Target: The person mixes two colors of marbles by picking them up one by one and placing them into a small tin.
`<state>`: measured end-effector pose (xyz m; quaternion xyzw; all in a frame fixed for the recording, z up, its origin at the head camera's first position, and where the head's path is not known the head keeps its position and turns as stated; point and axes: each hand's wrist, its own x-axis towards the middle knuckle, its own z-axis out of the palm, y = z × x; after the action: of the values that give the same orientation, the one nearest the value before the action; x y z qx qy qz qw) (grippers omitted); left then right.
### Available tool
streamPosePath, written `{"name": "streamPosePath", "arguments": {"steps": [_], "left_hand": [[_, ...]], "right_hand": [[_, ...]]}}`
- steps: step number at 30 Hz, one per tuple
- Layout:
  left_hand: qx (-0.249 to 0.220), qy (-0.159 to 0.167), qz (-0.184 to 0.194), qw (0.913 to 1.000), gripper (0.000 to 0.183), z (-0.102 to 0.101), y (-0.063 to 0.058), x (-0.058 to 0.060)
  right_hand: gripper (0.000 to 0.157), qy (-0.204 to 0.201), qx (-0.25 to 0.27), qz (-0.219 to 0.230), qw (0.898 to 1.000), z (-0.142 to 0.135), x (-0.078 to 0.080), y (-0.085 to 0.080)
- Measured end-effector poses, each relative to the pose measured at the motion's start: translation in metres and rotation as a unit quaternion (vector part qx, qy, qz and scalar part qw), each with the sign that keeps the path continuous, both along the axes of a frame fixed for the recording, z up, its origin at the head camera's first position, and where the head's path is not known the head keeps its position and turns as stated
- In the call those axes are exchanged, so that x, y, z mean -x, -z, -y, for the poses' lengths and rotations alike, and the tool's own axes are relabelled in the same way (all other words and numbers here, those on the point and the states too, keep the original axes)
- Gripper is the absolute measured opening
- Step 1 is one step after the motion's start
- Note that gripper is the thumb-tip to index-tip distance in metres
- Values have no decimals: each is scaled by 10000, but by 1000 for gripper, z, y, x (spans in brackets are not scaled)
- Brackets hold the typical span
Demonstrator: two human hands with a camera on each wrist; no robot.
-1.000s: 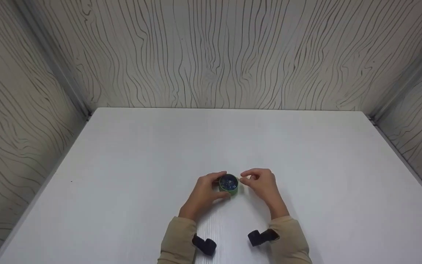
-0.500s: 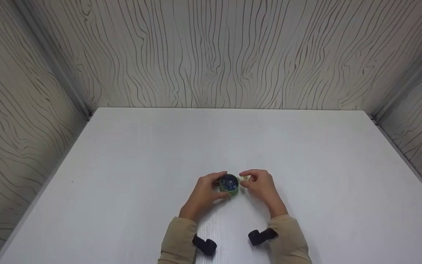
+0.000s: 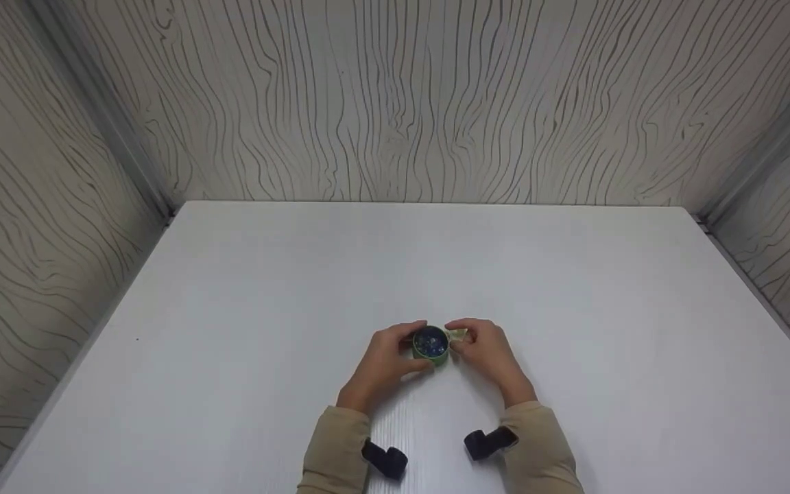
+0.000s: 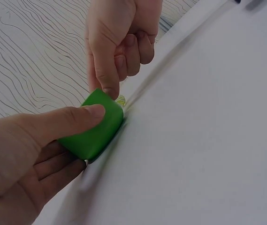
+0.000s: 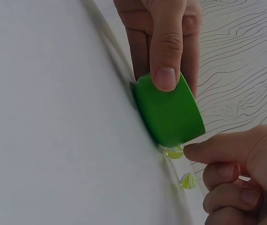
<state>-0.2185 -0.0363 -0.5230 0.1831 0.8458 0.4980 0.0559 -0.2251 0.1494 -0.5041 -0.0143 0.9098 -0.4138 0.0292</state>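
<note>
My left hand (image 3: 382, 357) grips a small green cup (image 3: 431, 346) low over the white table, its thumb flat on the near side and the other fingers around the far side. Inside, the cup looks dark blue with bright glints. Beside it, two clear glass marbles (image 5: 188, 181) with yellow-green swirls show in the right wrist view, one tucked against the cup. My right hand (image 3: 489, 351) reaches over them, thumb and index finger apart, their tips right at the cup's edge. The other right fingers (image 5: 225, 192) are curled loosely. In the left wrist view, the cup hides most of one marble (image 4: 120, 100).
Beneath lies a wide white tabletop (image 3: 265, 288), bounded by wood-grain patterned panels (image 3: 395, 103) at the back and both sides. A dark strap mount (image 3: 387, 460) sits at the left sleeve, and another dark mount (image 3: 484, 444) at the right one.
The right hand has shifted slightly left towards the cup, and the yellow-green marbles show more between its thumb and index finger. The left hand's hold on the cup is unchanged.
</note>
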Motion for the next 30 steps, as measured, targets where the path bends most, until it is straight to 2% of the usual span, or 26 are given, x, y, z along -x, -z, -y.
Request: {"name": "streamPosePath", "arguments": {"steps": [13, 21, 30], "left_hand": [[-26, -54, 98, 9999, 61, -1, -2, 0], [10, -80, 122, 9999, 61, -1, -2, -1], [-70, 17, 153, 9999, 63, 1, -2, -1]], "right_hand": [[34, 93, -231, 175, 9995, 3, 1, 0], [33, 161, -318, 13, 9994, 4, 1, 2], [30, 220, -271, 112, 9993, 3, 0, 3]]}}
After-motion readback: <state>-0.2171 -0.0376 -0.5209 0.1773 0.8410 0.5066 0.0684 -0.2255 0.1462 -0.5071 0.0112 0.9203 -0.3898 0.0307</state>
